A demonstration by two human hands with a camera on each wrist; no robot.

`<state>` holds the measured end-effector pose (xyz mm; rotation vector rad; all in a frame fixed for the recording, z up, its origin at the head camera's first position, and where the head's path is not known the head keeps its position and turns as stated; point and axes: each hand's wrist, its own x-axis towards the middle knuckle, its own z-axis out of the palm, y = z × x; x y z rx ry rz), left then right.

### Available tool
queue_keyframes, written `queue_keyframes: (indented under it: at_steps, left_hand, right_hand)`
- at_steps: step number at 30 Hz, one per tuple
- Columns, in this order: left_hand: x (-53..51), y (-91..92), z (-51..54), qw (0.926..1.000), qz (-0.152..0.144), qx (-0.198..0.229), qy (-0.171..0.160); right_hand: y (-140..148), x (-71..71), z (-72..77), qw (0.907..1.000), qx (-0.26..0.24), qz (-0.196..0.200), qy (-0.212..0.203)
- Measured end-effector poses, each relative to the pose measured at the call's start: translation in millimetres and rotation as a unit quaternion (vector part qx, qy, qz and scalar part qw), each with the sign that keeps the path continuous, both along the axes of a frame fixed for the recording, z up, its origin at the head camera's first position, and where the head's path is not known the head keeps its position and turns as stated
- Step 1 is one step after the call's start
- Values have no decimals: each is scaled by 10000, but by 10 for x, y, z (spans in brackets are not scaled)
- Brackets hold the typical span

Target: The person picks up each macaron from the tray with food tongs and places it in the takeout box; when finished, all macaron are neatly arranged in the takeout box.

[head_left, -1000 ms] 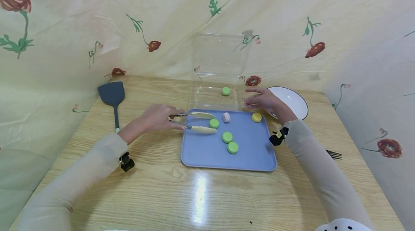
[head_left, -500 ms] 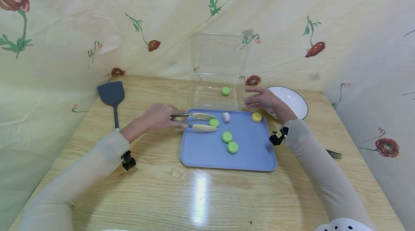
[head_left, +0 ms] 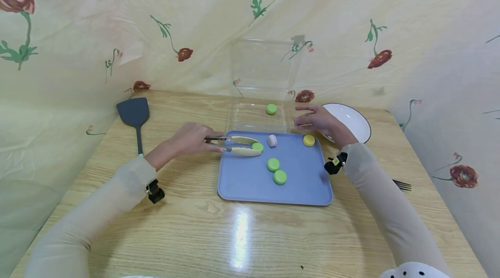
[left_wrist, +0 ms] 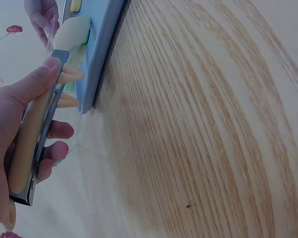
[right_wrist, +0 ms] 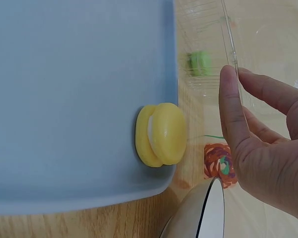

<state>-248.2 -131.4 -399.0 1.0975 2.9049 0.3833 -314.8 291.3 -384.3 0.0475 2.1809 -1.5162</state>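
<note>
In the head view my left hand (head_left: 192, 140) holds a pair of tongs (head_left: 245, 152) with pale tips, reaching over the left edge of a blue tray (head_left: 242, 182). Between the tips sits a green macaron (head_left: 257, 147); whether both tips touch it is hard to tell. The left wrist view shows my thumb on the tongs' handle (left_wrist: 30, 144). My right hand (head_left: 318, 122) pinches the side edge of an open clear plastic box (right_wrist: 232, 42) behind the tray, thumb and fingers on opposite sides. One green macaron (head_left: 271, 109) lies inside that box.
On the tray lie a lilac macaron (head_left: 272, 140), a yellow macaron (head_left: 308, 140) and two more green macarons (head_left: 273, 165). A white bowl (head_left: 349, 122) stands behind my right hand. A dark spatula (head_left: 133, 111) is at left, a fork (head_left: 402, 185) at right.
The tongs' tips have come closer together around the green macaron, mainly by the near tip moving up toward it. My right hand stays at the box's edge.
</note>
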Motion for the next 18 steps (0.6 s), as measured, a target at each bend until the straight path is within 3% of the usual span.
queue_keyframes:
  at_steps: [18]
  left_hand:
    - [-37, -13, -25, 9994, 166, 56, -312]
  right_hand:
    - [22, -31, -60, 9998, -102, -170, -94]
